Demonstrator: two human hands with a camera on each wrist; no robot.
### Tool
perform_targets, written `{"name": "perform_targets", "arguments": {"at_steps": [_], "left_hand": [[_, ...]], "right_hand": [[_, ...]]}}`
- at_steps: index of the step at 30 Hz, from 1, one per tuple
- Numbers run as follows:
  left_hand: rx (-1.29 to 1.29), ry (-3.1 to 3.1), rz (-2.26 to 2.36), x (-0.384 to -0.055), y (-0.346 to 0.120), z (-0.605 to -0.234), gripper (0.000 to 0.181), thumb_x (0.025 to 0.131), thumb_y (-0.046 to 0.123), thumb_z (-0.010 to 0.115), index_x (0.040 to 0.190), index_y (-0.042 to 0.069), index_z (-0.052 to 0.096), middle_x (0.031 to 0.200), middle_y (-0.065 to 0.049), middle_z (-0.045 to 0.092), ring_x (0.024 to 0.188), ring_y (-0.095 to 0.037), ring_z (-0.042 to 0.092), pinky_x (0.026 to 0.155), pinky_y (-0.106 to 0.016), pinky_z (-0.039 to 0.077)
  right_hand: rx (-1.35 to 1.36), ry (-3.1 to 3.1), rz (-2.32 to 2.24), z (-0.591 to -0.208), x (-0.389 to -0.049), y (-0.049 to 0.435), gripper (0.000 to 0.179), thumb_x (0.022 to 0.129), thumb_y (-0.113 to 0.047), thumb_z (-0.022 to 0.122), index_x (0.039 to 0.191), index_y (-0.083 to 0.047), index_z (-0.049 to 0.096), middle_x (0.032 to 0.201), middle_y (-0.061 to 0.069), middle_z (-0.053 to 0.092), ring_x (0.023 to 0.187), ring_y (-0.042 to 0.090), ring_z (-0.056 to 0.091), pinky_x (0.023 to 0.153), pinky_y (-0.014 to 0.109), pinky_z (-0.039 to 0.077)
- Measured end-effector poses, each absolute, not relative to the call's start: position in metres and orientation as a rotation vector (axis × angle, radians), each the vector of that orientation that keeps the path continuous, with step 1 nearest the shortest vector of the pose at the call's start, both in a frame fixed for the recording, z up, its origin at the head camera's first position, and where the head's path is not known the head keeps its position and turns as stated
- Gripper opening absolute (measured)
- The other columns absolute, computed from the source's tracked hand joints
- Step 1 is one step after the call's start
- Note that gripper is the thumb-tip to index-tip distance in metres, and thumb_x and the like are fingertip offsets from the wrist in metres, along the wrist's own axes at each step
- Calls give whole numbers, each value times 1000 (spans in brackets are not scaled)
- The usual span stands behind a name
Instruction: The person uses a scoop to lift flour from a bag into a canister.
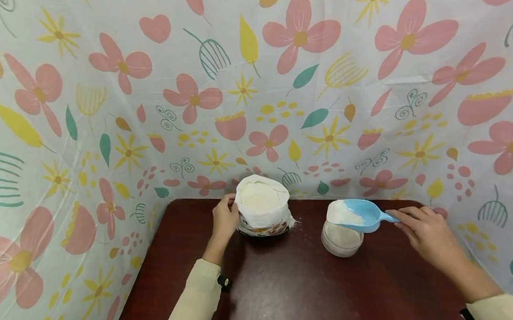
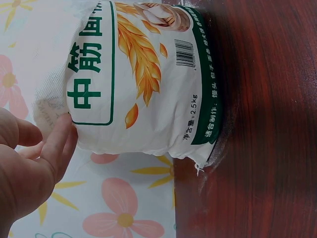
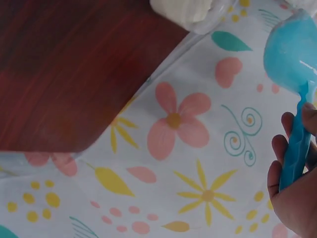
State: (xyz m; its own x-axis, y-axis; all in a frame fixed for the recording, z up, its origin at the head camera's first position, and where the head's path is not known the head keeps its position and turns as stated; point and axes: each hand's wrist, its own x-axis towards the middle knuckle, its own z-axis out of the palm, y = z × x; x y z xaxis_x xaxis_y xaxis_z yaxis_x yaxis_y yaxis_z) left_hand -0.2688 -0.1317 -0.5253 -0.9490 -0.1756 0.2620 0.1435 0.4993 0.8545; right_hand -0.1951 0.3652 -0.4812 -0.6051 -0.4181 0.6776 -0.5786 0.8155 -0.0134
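Note:
A white flour bag (image 1: 265, 212) stands with its top folded down, pale flour showing inside; printed wheat ears mark its side (image 2: 143, 64). My left hand (image 1: 225, 216) holds the bag's left side near the rim, its fingertips (image 2: 64, 126) against the plastic. In my right hand (image 1: 427, 233) is the handle of a light blue scoop (image 1: 370, 214), with flour heaped toward its front. Below the scoop sits a round clear tub (image 1: 343, 249) with flour in it. The right wrist view shows the scoop (image 3: 292, 54) from beneath, fingers curled round its handle (image 3: 294, 148).
A dark red-brown table (image 1: 288, 287) carries the bag and tub. Some spilled flour (image 1: 301, 225) dusts the surface right of the bag. A flower-printed sheet (image 1: 253, 93) hangs behind the table and along its sides.

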Motion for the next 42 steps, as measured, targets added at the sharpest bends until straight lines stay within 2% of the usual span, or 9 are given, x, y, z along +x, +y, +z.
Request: {"name": "perform_targets", "arguments": {"at_steps": [7, 12, 15, 17, 19, 21, 22, 26, 42], "left_hand": [[29, -2434, -1418, -269, -132, -524, 26, 102, 3, 58, 126, 0, 68, 104, -15, 73, 87, -28, 72, 66, -34, 63], [31, -2437, -1413, -269, -132, -524, 25, 103, 3, 57, 126, 1, 68, 105, -16, 73, 87, -29, 72, 66, -36, 63], [31, -2434, -1417, -269, -132, -522, 25, 103, 3, 58, 126, 2, 68, 106, -16, 73, 90, -29, 71, 67, -37, 63], [32, -2435, -1421, -268, -132, -521, 25, 103, 3, 57, 126, 2, 68, 106, -16, 73, 91, -30, 71, 67, -38, 63], [31, -2434, -1421, -269, -132, -521, 25, 103, 3, 57, 126, 3, 68, 107, -16, 73, 90, -30, 71, 68, -38, 63], [30, -2438, -1419, -269, -132, -522, 26, 103, 3, 57, 126, 3, 68, 107, -16, 73, 89, -29, 71, 68, -38, 63], [28, -2441, -1419, -270, -132, -522, 26, 103, 4, 57, 126, 3, 68, 107, -16, 73, 87, -28, 71, 67, -38, 63], [40, -2439, -1422, -271, -133, -521, 26, 103, 3, 58, 126, 3, 68, 106, -15, 73, 82, -26, 71, 66, -36, 63], [49, -2456, -1433, -269, -131, -522, 26, 103, 4, 57, 127, 2, 68, 107, -15, 73, 89, -28, 71, 68, -36, 64]], "right_hand": [[759, -2341, 161, -478, -200, 374, 72, 110, -57, 22, 110, -13, 79, 94, 10, 73, 80, 33, 63, 56, 48, 49], [799, -2381, 70, -477, -202, 379, 73, 110, -56, 17, 111, -16, 78, 95, 6, 71, 79, 30, 60, 50, 35, 38], [812, -2435, 41, -474, -203, 380, 47, 111, -45, 40, 113, -17, 78, 98, 4, 70, 82, 29, 59, 51, 30, 33], [824, -2469, 13, -471, -205, 379, 20, 102, -28, 65, 114, -17, 78, 100, 4, 70, 85, 30, 59, 51, 31, 35], [844, -2491, -16, -468, -207, 378, 32, 83, -10, 82, 114, -16, 78, 101, 5, 70, 88, 31, 60, 52, 34, 39], [866, -2500, -50, -465, -209, 375, 34, 80, -9, 84, 113, -15, 79, 101, 6, 70, 91, 33, 61, 55, 40, 46], [878, -2505, -60, -463, -210, 374, 47, 68, -2, 87, 112, -15, 79, 102, 7, 70, 92, 34, 61, 58, 44, 48], [919, -2499, -114, -456, -215, 367, 43, 68, -4, 88, 109, -13, 79, 102, 9, 71, 95, 37, 64, 67, 53, 53], [1054, -2481, -385, -441, -233, 346, 43, 65, 2, 94, 101, -16, 80, 98, 7, 71, 95, 33, 64, 73, 47, 57]]}}
